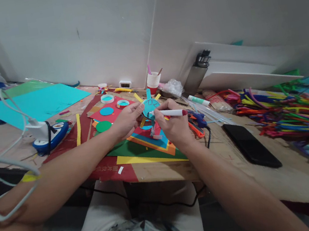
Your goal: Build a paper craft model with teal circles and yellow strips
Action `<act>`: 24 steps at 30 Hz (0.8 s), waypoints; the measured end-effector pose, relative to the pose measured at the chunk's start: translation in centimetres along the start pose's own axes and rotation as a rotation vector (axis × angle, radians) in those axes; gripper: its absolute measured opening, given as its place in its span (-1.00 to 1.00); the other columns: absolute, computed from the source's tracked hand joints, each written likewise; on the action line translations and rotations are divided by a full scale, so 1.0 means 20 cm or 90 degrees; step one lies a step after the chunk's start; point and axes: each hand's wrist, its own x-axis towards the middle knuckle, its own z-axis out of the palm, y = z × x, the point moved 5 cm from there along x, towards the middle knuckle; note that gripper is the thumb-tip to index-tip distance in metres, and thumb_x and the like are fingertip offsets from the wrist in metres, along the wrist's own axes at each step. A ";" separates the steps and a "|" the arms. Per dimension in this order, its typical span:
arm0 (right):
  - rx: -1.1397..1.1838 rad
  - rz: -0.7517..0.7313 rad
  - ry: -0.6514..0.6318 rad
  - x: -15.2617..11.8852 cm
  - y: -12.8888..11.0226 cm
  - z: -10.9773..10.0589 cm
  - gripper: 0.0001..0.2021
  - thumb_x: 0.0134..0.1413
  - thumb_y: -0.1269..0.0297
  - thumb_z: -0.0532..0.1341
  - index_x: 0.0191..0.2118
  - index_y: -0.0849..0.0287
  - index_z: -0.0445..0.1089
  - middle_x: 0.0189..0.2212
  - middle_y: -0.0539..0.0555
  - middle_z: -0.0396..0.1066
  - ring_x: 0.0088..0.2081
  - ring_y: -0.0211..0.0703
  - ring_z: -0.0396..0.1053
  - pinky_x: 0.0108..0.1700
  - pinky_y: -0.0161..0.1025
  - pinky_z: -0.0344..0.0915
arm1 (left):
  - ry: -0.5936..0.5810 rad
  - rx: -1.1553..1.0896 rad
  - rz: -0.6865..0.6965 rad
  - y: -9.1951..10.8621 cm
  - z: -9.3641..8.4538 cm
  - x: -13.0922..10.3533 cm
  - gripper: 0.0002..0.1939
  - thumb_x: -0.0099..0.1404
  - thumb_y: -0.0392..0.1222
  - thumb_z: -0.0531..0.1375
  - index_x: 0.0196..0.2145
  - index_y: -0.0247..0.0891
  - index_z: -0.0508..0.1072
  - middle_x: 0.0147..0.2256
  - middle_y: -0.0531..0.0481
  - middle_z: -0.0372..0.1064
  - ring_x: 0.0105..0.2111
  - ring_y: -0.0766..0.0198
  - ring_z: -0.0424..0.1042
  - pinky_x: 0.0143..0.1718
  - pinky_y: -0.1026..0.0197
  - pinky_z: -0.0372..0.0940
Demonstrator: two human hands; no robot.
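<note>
Head view: looks like the drawing step, with a marker [173, 112] at work on a blue disc [153, 106].

The left hand [130, 118] pinches the disc's near-left edge between thumb and fingers, while the right hand [172, 123] grips the marker, its tip at the disc's face; I can't tell from here whether it touches. Dark lines already mark the disc, and yellow strips [138, 97] stick out around it. My guess is the next stroke calls for a steady left pinch and a light right-hand touch. Just below both hands lie coloured sheets [161, 142]; left of the left hand, a green circle [104, 126]; well right of the right hand, a black phone [251, 145].
</note>
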 end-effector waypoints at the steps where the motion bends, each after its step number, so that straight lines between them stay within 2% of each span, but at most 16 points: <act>1: -0.004 -0.001 0.003 0.00 0.00 0.00 -0.89 0.09 0.28 0.17 -0.43 0.11 0.25 -0.56 -0.06 0.32 -0.52 -0.25 0.27 -0.42 -0.25 0.20 | -0.002 0.002 0.003 0.00 0.00 0.00 -0.69 0.16 -0.02 0.33 -0.40 -0.34 0.38 -0.51 0.07 0.35 -0.54 0.43 0.31 -0.52 0.39 0.21; 14: -0.016 0.016 0.042 0.00 0.04 -0.02 -0.87 0.08 0.25 0.19 -0.43 0.11 0.26 -0.58 -0.08 0.30 -0.52 -0.25 0.25 -0.44 -0.26 0.18 | 0.010 0.000 0.008 0.02 0.02 -0.01 -0.70 0.15 -0.04 0.34 -0.43 -0.34 0.38 -0.58 0.10 0.29 -0.61 0.44 0.26 -0.59 0.38 0.15; 24: -0.013 0.013 0.049 0.01 0.03 -0.03 -0.86 0.07 0.27 0.19 -0.46 0.10 0.24 -0.59 -0.07 0.28 -0.52 -0.24 0.23 -0.45 -0.27 0.18 | 0.021 0.007 -0.003 0.03 0.03 -0.01 -0.70 0.17 -0.06 0.33 -0.44 -0.35 0.38 -0.59 0.09 0.29 -0.62 0.46 0.24 -0.61 0.39 0.11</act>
